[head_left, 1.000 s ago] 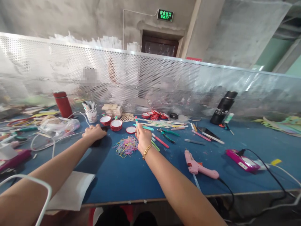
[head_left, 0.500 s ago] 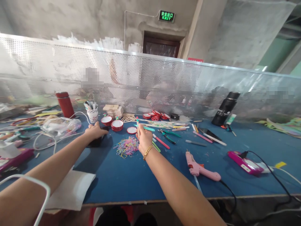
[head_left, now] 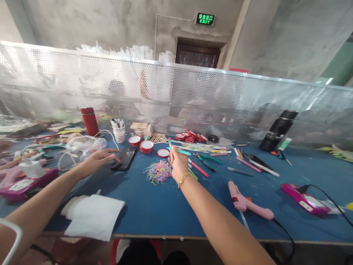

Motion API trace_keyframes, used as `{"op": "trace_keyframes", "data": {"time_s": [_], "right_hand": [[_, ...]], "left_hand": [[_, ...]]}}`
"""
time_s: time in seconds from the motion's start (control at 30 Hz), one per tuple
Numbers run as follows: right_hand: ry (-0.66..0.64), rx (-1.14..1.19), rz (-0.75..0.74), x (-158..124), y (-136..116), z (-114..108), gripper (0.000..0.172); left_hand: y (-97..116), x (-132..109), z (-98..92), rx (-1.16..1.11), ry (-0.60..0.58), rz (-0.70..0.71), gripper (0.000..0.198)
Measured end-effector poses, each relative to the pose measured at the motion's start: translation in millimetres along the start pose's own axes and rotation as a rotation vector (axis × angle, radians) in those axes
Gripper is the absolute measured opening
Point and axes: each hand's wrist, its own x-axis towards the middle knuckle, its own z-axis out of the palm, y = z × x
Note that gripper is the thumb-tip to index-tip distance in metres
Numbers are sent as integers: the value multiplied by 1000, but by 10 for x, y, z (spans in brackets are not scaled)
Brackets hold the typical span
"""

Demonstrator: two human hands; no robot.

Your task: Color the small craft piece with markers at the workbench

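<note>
Gripping red-tipped stick (head_left: 170,148) in right hand (head_left: 179,162); left hand (head_left: 97,159) open, nothing held.
Left at 9 o'clock of phone (head_left: 127,159), contact unclear; clip pile (head_left: 157,172) at right hand's 8 o'clock.

And here's the widest lane: bare blue tabletop (head_left: 160,213) runs from the white sheets (head_left: 96,215) across to the right forearm. Its far end is blocked by the tangled pile of coloured loops (head_left: 157,171), just beside the right hand (head_left: 179,162). On that hand's other side, the red pen (head_left: 199,169) and pliers (head_left: 205,162) crowd the way! Between the pink glue gun (head_left: 249,207) and magenta power strip (head_left: 305,199), a narrower gap opens. At the back, the perforated screen (head_left: 160,92) walls everything off.
</note>
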Motion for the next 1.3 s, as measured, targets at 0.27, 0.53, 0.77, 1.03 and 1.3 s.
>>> {"op": "trace_keyframes", "data": {"time_s": [0.27, 0.53, 0.77, 1.03, 1.3], "right_hand": [[33, 8, 27, -12, -4, -5, 38], [18, -33, -1, -16, 32, -3, 38], [23, -36, -1, -43, -4, -2, 38], [-27, -45, -63, -16, 67, -14, 39], [-46, -63, -64, -81, 62, -6, 45]], "left_hand": [[-118, -78, 65, 137, -64, 78, 60], [-143, 302, 172, 280, 4, -124, 40], [70, 443, 44, 124, 257, -80, 55], [578, 264, 375, 5, 268, -232, 34], [1475, 360, 1206, -942, -34, -390, 27]]}}
